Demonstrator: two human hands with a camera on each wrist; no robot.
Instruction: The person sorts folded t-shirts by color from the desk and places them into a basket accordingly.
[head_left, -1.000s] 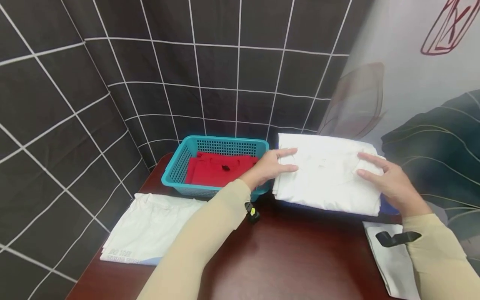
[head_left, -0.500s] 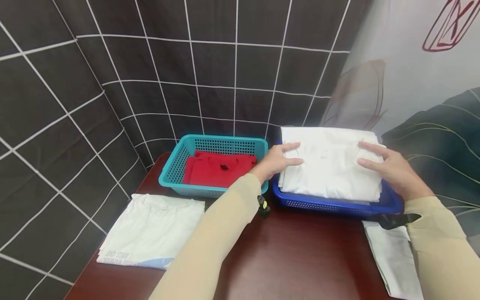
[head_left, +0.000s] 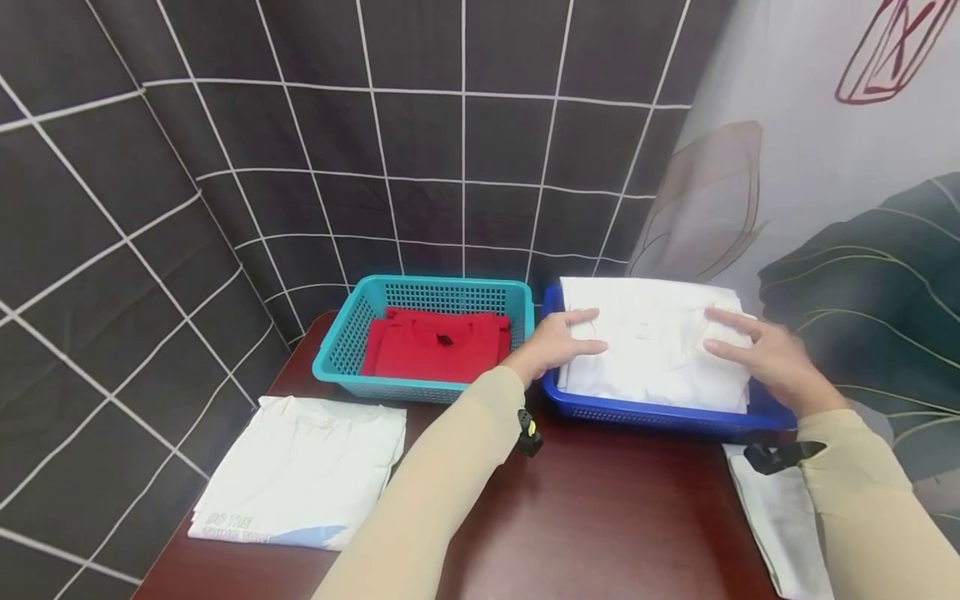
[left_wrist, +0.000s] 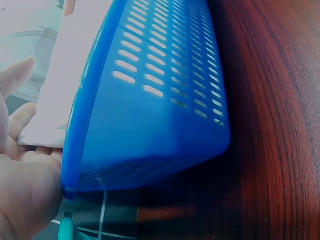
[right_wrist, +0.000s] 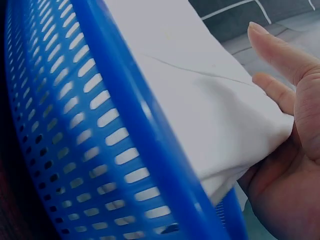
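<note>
A folded white shirt (head_left: pixel 654 354) lies level inside the blue basket (head_left: pixel 652 412), its top layer near the rim. My left hand (head_left: pixel 551 343) holds its left edge, thumb and index finger on top and the other fingers tucked underneath. At the opposite edge, my right hand (head_left: pixel 776 358) has the same hold. The left wrist view shows the left fingers (left_wrist: pixel 42 150) under the cloth beside the basket's rim. In the right wrist view, the right palm (right_wrist: pixel 285 192) faces up below the shirt's corner.
Left of the blue basket stands a teal basket (head_left: pixel 405 386) with folded red clothing (head_left: pixel 442 350). A folded white printed shirt (head_left: pixel 300 467) lies on the table's left side. Another folded white cloth (head_left: pixel 783 521) lies near the right forearm. A dark gridded curtain (head_left: pixel 420 142) hangs behind.
Both hands have lowered the folded white shirt into the blue basket, whose front rim was mostly covered before and now shows. The other clothes have stayed put.
</note>
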